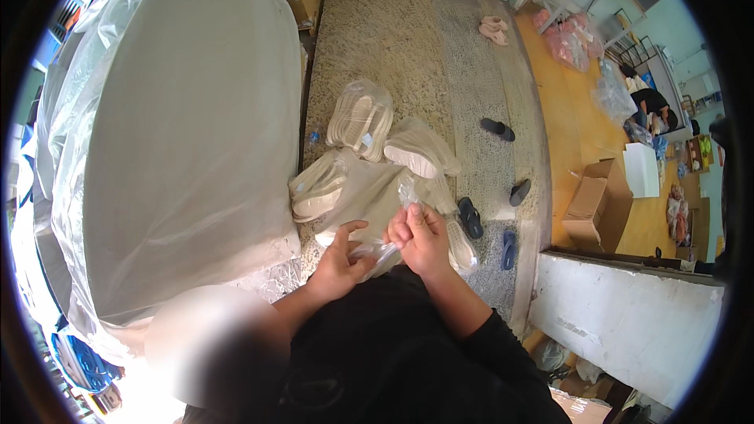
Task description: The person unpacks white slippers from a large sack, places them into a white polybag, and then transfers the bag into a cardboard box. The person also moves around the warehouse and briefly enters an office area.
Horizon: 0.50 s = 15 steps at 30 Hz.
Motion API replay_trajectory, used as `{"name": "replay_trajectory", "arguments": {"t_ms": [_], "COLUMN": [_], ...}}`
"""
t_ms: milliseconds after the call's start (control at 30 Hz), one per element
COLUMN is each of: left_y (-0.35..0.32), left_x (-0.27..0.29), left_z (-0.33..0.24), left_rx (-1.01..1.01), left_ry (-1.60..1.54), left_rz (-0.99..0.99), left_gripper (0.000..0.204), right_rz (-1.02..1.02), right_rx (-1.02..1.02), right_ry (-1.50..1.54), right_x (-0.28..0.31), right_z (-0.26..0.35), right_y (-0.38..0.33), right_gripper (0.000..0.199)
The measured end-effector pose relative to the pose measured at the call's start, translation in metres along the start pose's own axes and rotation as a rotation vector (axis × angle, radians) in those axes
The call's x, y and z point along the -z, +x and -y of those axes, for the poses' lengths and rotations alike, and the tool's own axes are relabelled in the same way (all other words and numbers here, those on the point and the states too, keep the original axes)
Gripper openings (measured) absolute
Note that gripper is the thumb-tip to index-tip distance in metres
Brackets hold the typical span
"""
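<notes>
My right hand point(422, 239) is closed around the gathered neck of a clear plastic bag point(408, 191), whose crumpled end sticks up past the fingers. Close beside it, my left hand point(336, 267) has its fingers apart, with thin clear plastic point(378, 251) stretching between the two hands. Whether the left fingertips touch that plastic, I cannot tell. Beyond my hands, several clear bags of cream shoe soles lie on the floor: one bag point(360, 119) farthest away, another bag point(418, 153) to its right, and a third bag point(320, 187) at the left.
A large bulk under pale plastic sheeting point(188, 133) stands at my left. Dark slippers point(470, 217) and pink shoes point(493, 30) lie on the rough floor point(377, 23). To the right are a low white wall point(620, 314), an opened carton point(598, 206) and a person point(653, 106) bending over.
</notes>
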<state>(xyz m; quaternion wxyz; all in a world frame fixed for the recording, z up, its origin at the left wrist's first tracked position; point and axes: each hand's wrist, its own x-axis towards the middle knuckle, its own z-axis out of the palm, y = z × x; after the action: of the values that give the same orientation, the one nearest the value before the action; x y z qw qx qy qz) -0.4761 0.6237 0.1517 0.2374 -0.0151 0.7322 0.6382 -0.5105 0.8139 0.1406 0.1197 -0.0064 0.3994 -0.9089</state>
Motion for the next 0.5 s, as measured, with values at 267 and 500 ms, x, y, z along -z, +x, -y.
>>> {"name": "replay_trajectory", "arguments": {"t_ms": [267,500], "left_y": [0.017,0.029], "left_x": [0.001,0.029], "left_z": [-0.020,-0.017], "left_rx": [-0.312,-0.327], "left_ry": [0.014,-0.126], "left_rz": [0.003,-0.015], "left_gripper": [0.064,0.064], "right_rz": [-0.249,-0.412], "right_rx": [-0.138,-0.097], "right_ry": [-0.527,-0.345], "right_x": [-0.020,-0.024], "right_z": [0.027,-0.004], "right_y": [0.013,-0.009], "right_gripper": [0.036,0.025]}}
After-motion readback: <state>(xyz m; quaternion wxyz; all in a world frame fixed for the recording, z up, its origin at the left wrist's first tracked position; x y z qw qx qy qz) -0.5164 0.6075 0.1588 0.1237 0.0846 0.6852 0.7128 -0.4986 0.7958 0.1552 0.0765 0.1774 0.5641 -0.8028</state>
